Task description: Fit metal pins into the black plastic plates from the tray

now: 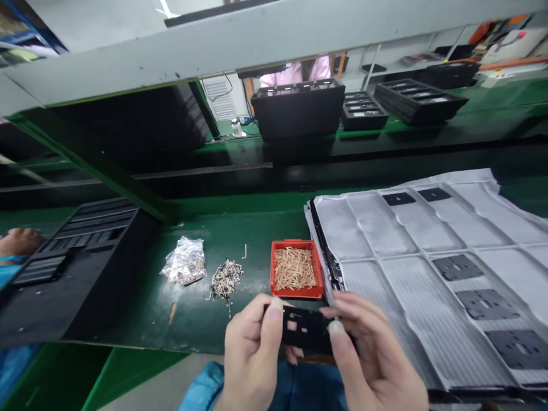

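Between my two hands is a flat black plate with small square cutouts, held tilted above the front edge of the bench. My left hand grips its left end, thumb on top. At the right end my right hand pinches it between thumb and fingers; whether a small part is also in those fingertips, I cannot make out. Just beyond the plate sits a red bin full of small copper-coloured strips. Left of it lie a loose pile of small metal and dark parts and a clear plastic bag of parts.
To the right, a light grey compartment tray carries several black plates. A black foam box stands at left, with another person's hand beyond it. More black trays line the raised shelf behind; a grey beam crosses overhead.
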Demonstrator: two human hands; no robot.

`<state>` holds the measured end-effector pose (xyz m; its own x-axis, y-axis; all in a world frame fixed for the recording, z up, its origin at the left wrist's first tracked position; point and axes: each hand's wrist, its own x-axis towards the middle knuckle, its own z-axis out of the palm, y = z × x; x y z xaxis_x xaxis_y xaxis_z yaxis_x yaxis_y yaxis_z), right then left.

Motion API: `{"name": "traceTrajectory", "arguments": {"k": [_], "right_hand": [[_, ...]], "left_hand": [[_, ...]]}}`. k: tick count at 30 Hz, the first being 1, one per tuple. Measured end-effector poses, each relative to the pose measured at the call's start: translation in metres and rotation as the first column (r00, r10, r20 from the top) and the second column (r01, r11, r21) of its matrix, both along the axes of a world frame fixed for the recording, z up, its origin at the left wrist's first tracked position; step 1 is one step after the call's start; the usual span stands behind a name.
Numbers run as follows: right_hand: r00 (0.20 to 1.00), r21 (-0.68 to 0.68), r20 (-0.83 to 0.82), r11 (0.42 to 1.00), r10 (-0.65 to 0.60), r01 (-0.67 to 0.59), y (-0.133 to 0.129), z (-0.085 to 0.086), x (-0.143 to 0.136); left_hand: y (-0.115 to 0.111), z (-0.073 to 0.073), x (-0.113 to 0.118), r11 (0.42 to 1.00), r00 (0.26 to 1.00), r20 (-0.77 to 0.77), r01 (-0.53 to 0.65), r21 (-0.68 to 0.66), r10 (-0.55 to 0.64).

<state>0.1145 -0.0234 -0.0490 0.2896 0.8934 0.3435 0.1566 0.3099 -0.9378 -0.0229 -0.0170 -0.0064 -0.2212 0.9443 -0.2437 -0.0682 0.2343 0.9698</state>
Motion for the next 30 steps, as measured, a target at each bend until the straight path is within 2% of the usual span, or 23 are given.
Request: {"name": "traceTrajectory", "arguments": {"k": [3, 8, 10, 13, 15, 17, 21, 26, 28, 30], "right_hand": [[0.994, -0.035, -0.044, 0.994, 0.1, -0.101, -0.001, 0.008, 0.001], [0.984, -0.018, -0.155, 0.996, 0.087, -0.091, -0.006, 0.017, -0.007], [0.98, -0.006, -0.175, 0.996, 0.09, -0.092, -0.006, 0.018, -0.007], [0.977, 0.016, -0.182, 0.994, 0.112, -0.111, -0.006, 0.02, -0.006], [0.978, 0.036, -0.162, 0.991, 0.132, -0.128, -0.007, 0.02, -0.006], [0.981, 0.065, -0.122, 0.988, 0.149, -0.142, -0.008, 0.02, -0.006], [0.986, 0.159, 0.01, 0.973, 0.169, -0.168, -0.008, 0.018, -0.003], [0.952, 0.236, 0.183, 0.929, 0.245, -0.285, -0.002, 0.014, 0.014], [0.947, 0.257, 0.269, 0.934, 0.176, -0.247, 0.0, 0.011, 0.02], [0.94, 0.301, 0.341, 0.944, 0.025, -0.135, 0.0, 0.007, 0.025]], "left_hand": [[0.0, 0.005, 0.0, 0.998, 0.986, 0.169, 0.019, -0.051, -0.01], [0.001, 0.005, -0.005, 0.995, 0.968, 0.237, 0.094, -0.043, -0.081], [0.002, 0.002, -0.012, 0.982, 0.943, 0.281, 0.189, -0.002, -0.181], [0.005, -0.002, -0.025, 0.921, 0.845, 0.375, 0.382, 0.076, -0.382], [0.006, -0.002, -0.03, 0.894, 0.801, 0.407, 0.435, 0.108, -0.439], [0.006, 0.001, -0.03, 0.905, 0.823, 0.383, 0.412, 0.107, -0.42], [0.004, 0.004, -0.017, 0.958, 0.93, 0.228, 0.283, 0.049, -0.287], [-0.001, 0.011, -0.003, 0.985, 0.984, 0.028, 0.173, 0.019, -0.173], [-0.005, 0.016, -0.002, 0.989, 0.987, -0.063, 0.148, -0.005, -0.148], [-0.01, 0.022, -0.002, 0.987, 0.975, -0.15, 0.164, -0.003, -0.162]]}}
